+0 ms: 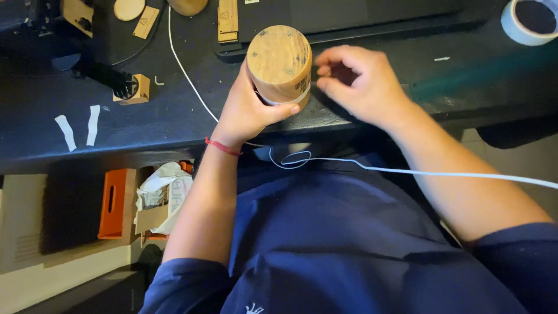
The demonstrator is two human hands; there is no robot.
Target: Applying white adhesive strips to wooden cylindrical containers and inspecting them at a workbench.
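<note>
We've got the wooden cylinder [279,64] clamped in our left hand [247,110] above the tabletop [145,122]; right hand [363,84] beside cyl., fingertips pinched together; white cord [407,171] trails below.

Left hand [247,110] grips wooden cylinder [279,63]; right hand [360,84] beside, fingers curled.

Tape roll [530,21], 2 white paper strips [78,128], orange crate [115,203] beside crumpled paper [163,189].
</note>
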